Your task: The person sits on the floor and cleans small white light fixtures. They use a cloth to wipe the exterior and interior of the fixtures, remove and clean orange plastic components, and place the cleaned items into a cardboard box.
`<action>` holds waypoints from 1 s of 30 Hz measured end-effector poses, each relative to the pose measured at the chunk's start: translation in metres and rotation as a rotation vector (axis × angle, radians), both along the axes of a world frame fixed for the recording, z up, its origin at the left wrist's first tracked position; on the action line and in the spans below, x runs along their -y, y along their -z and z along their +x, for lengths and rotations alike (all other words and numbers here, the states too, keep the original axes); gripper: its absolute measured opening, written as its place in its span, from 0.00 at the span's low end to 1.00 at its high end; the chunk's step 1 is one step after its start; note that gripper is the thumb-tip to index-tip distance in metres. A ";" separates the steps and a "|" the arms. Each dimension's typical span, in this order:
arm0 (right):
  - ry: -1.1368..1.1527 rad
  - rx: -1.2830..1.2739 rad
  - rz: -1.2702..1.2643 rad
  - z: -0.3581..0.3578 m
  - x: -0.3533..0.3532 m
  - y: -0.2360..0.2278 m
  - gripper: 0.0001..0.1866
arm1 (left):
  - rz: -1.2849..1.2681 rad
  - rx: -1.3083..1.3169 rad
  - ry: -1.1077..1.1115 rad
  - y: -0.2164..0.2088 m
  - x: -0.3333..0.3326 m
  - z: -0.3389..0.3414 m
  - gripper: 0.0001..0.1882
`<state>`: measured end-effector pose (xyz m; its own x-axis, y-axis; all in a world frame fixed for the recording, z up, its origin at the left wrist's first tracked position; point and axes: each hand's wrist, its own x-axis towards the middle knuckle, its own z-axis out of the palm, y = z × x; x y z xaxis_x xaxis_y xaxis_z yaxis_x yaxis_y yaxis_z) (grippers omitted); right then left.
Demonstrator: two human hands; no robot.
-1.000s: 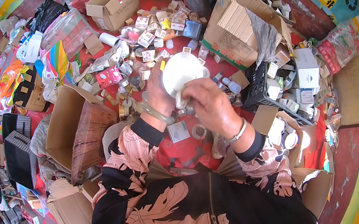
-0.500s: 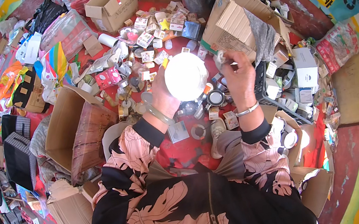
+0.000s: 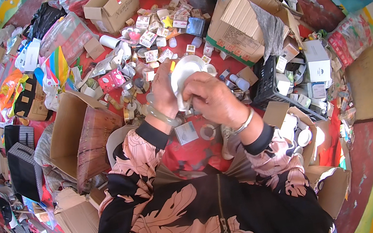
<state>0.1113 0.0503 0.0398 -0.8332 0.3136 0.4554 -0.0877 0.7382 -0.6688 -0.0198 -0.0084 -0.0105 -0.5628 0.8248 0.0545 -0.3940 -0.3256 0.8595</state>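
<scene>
My left hand (image 3: 162, 91) grips a shiny white round dish (image 3: 185, 69) by its left side and holds it up above the floor. A small yellow piece (image 3: 172, 66) shows by those fingertips; whether it belongs to the dish I cannot tell. My right hand (image 3: 213, 98) is closed and lies over the lower right part of the dish. A whitish crumpled cloth or tissue (image 3: 182, 101) sticks out beneath its fingers, against the dish. The dish's underside and most of the cloth are hidden.
Small boxes (image 3: 147, 38) and mixed containers lie heaped on the red floor ahead. A black crate (image 3: 261, 95) full of boxes stands right, beside a large cardboard box (image 3: 238, 30). Another open carton (image 3: 69, 130) sits left. A white square box (image 3: 186, 133) lies below my hands.
My right hand has moved left with the whitish wad, from beside the dish onto it. The dish has tilted, and the bright glare on it is gone.
</scene>
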 end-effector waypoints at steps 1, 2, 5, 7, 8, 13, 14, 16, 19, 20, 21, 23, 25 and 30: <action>-0.034 0.075 -0.013 0.006 -0.009 -0.004 0.10 | -0.060 -0.413 -0.081 -0.001 0.003 0.000 0.14; 0.050 0.074 0.079 0.008 -0.018 -0.002 0.09 | -0.078 -0.481 -0.126 -0.003 0.003 0.002 0.14; 0.387 -0.088 0.141 0.006 -0.022 0.001 0.10 | -0.129 -0.781 -0.225 -0.003 -0.004 0.015 0.12; 0.404 -0.204 0.091 -0.003 -0.014 -0.001 0.09 | -0.160 -1.127 -0.234 0.011 -0.007 0.021 0.11; 0.362 -0.260 0.084 -0.008 -0.010 0.001 0.09 | -0.119 -0.542 0.067 0.018 -0.010 0.021 0.11; -0.031 -0.042 -0.033 0.005 -0.004 -0.001 0.09 | -0.104 -0.061 0.090 0.034 -0.012 -0.004 0.14; -0.060 -0.013 -0.005 0.008 -0.015 -0.002 0.08 | -0.142 -0.217 0.018 0.031 -0.012 -0.006 0.15; 0.070 -0.018 0.153 0.015 -0.033 0.000 0.08 | -0.213 -0.560 -0.042 0.029 -0.012 -0.005 0.15; 0.345 -0.135 0.176 0.007 -0.032 0.005 0.09 | -0.395 -1.079 0.031 -0.010 0.002 0.006 0.15; 0.343 -0.158 0.210 0.004 -0.024 0.006 0.09 | -0.265 -1.001 0.008 0.014 -0.006 0.005 0.16; 0.257 -0.172 0.139 -0.004 -0.009 0.002 0.09 | -0.083 -0.251 0.129 0.039 -0.010 0.003 0.14; 0.011 -0.114 0.027 0.000 0.005 0.001 0.09 | 0.048 0.232 0.311 0.044 -0.006 -0.001 0.15; -0.032 0.089 0.084 0.012 -0.004 0.003 0.09 | -0.117 0.212 0.232 0.019 -0.008 -0.007 0.18; 0.261 0.335 0.169 0.053 -0.064 0.008 0.12 | 0.067 0.609 0.073 0.009 -0.011 -0.020 0.16</action>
<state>0.1646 0.1141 0.0321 -0.8463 0.4768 0.2375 0.3159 0.8083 -0.4969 -0.0395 0.0029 -0.0199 -0.4511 0.8685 -0.2055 -0.8309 -0.3247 0.4518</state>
